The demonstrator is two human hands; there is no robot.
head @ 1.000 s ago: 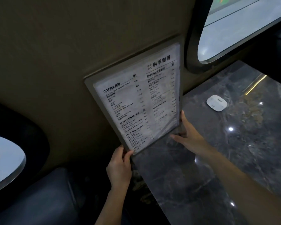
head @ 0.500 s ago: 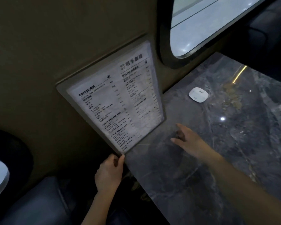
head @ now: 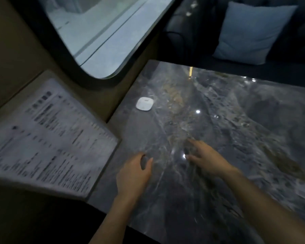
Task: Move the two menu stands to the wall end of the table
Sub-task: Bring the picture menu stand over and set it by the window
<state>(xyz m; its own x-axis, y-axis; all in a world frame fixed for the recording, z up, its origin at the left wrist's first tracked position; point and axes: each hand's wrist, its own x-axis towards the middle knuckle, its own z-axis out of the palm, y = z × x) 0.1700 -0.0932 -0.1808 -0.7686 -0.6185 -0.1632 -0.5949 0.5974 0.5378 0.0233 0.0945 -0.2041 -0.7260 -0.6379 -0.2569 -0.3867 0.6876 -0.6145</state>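
Note:
A menu stand (head: 48, 138), a flat clear holder with a white printed menu, leans against the tan wall at the left end of the dark marble table (head: 236, 138). Only one stand can be made out; the picture is blurred. My left hand (head: 134, 175) hovers over the table just right of the stand, fingers curled and apart, holding nothing. Farther right, my right hand (head: 204, 159) is spread over the table top with nothing in it. Neither hand touches the stand.
A small white rounded device (head: 144, 103) lies on the table near the wall. A rounded window (head: 99, 32) is set in the wall above. Beyond the far table edge is a dark seat with a light blue cushion (head: 250, 32).
My left hand has let go of the menu stand's lower corner and moved right over the table. My right hand has drifted further from the stand. The view has swung right.

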